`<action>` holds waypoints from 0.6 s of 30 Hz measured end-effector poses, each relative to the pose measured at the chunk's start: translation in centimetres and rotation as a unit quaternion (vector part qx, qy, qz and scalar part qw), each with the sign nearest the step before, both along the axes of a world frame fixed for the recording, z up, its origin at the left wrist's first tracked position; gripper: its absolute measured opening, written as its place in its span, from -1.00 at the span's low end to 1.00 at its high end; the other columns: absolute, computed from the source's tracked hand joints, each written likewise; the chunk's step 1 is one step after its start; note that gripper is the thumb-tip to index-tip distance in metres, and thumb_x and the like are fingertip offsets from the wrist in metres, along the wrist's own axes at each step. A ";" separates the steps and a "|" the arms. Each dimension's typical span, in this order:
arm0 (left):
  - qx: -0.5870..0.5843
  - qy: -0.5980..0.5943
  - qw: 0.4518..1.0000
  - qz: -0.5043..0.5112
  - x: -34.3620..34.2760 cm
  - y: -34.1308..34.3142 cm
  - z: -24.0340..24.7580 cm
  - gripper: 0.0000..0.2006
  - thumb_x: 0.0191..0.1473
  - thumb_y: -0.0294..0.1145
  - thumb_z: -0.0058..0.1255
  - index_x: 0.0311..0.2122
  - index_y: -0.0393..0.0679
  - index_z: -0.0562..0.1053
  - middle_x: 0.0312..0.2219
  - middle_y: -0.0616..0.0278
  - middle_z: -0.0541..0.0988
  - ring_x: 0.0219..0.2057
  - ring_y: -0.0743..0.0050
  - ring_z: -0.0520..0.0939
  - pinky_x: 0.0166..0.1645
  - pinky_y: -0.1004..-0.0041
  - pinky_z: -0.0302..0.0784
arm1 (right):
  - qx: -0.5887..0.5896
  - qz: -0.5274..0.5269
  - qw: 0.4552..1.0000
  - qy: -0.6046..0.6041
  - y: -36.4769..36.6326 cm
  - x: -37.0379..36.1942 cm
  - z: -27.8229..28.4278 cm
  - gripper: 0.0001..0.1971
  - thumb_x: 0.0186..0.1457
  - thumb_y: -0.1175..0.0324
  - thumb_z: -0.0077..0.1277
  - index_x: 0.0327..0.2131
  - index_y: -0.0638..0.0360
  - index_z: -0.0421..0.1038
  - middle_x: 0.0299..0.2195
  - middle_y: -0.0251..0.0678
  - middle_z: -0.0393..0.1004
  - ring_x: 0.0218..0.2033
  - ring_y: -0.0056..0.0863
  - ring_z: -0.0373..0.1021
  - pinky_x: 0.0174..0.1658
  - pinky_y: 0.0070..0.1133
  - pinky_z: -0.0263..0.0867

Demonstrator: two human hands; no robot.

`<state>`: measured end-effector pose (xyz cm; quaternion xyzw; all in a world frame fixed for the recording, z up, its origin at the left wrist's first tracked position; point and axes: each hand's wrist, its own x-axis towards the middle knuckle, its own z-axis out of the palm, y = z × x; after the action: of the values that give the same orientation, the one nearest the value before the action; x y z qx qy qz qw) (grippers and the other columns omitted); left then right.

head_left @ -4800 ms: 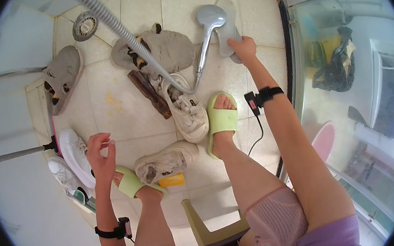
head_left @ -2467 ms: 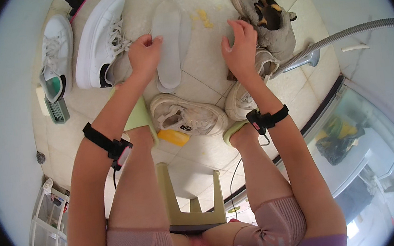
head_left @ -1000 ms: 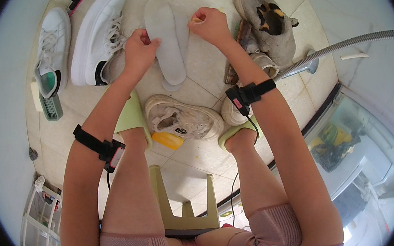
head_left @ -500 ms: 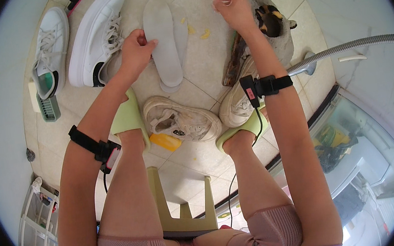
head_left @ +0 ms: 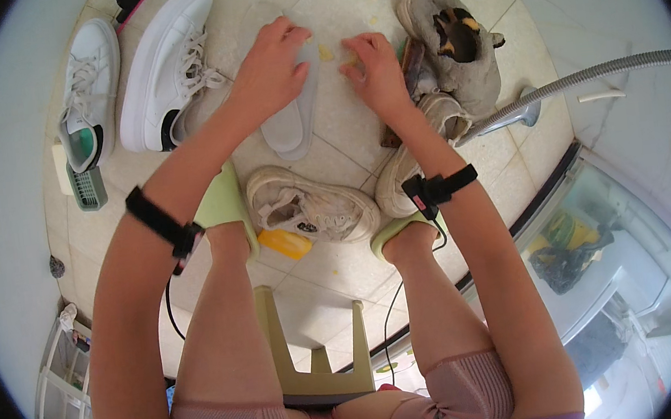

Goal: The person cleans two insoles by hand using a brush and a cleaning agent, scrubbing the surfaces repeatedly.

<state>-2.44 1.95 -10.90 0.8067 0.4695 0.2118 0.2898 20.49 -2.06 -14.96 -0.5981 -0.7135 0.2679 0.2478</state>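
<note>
Two pale grey insoles (head_left: 290, 128) lie overlapping on the tiled floor. Over their upper part hovers my left hand (head_left: 273, 65), with its fingers bent, thumb apart, and no insole in its grip. To the right, my right hand (head_left: 381, 78) is low over the floor, fingers curled and a gap between thumb and forefinger. Yellow scraps (head_left: 325, 52) lie between the hands. Below stands a dirty off-white sneaker (head_left: 323, 207); its mate (head_left: 398, 182) is partly behind my right forearm. Two clean white sneakers, one large (head_left: 161, 64) and one smaller-looking (head_left: 89, 80), rest at the left.
A grey stone-like planter (head_left: 476, 72) stands at the right, near a metal hose (head_left: 583, 73). A yellow block (head_left: 284, 244) lies beside the dirty sneaker. A green soap dish (head_left: 88, 189) is at the left. Between my legs is a stool (head_left: 320, 375).
My left hand has let go of the insole, which now lies on the floor, and moved right. My right hand has come down and left toward the yellow scraps.
</note>
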 end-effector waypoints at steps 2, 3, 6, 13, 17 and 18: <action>-0.015 0.000 1.000 -0.027 1.8 1.4 -0.4 -0.54 -0.11 -0.51 0.21 -0.01 -0.22 0.42 -0.11 -0.06 0.41 -0.03 -0.04 0.46 0.08 0.16 0.42 | -0.017 -0.001 1.000 0.017 0.8 0.4 -0.2 -0.50 -0.12 0.55 0.25 -0.02 0.26 0.42 -0.04 -0.05 0.33 -0.07 -0.04 0.34 -0.06 -0.33 0.38; -0.032 -0.003 0.998 -0.054 2.9 1.6 -0.9 -0.55 -0.10 -0.52 0.21 -0.02 -0.21 0.43 -0.13 -0.04 0.42 -0.05 -0.05 0.47 0.06 0.16 0.43 | -0.054 -0.017 0.998 0.021 1.5 0.8 -0.3 -0.50 -0.13 0.54 0.27 -0.03 0.24 0.43 -0.07 -0.07 0.33 -0.10 -0.05 0.35 -0.11 -0.34 0.39; -0.066 0.091 0.993 -0.039 4.8 2.0 -2.1 -0.59 -0.06 -0.51 0.19 -0.04 -0.25 0.42 -0.09 -0.01 0.40 -0.01 -0.12 0.44 0.01 0.14 0.53 | -0.024 -0.068 0.997 0.005 2.6 0.6 -0.5 -0.52 -0.14 0.52 0.31 -0.06 0.22 0.45 -0.12 -0.14 0.35 -0.22 -0.19 0.39 -0.22 -0.42 0.42; -0.045 0.123 0.991 -0.019 6.7 1.6 -4.0 -0.79 -0.01 -0.54 0.10 -0.22 -0.29 0.46 -0.25 -0.10 0.45 -0.23 -0.14 0.55 -0.13 0.11 0.52 | 0.071 -0.069 0.993 -0.061 4.3 1.6 -1.5 -0.55 -0.18 0.42 0.38 -0.14 0.20 0.49 -0.14 -0.14 0.40 -0.25 -0.19 0.43 -0.19 -0.38 0.44; -0.027 0.106 0.993 -0.039 7.3 1.5 -3.5 -0.83 0.01 -0.56 0.03 -0.23 -0.27 0.49 -0.28 -0.12 0.50 -0.25 -0.16 0.59 -0.17 0.09 0.56 | -0.047 -0.048 0.998 0.006 3.8 1.2 -1.3 -0.66 -0.16 0.42 0.33 -0.24 0.24 0.52 -0.25 -0.07 0.52 -0.23 -0.07 0.51 -0.15 -0.29 0.45; -0.015 0.123 0.991 -0.055 7.5 1.4 -3.4 -0.83 0.04 -0.55 0.00 -0.23 -0.24 0.53 -0.27 -0.12 0.52 -0.24 -0.14 0.61 -0.19 0.11 0.58 | -0.050 -0.048 0.998 0.008 3.4 0.8 -1.4 -0.66 -0.16 0.42 0.33 -0.24 0.24 0.52 -0.25 -0.07 0.52 -0.23 -0.07 0.51 -0.15 -0.29 0.45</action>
<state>5.06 3.33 -14.28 0.8467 0.4600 0.0875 0.2526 21.34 1.34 -16.33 -0.6409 -0.6679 0.2958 0.2360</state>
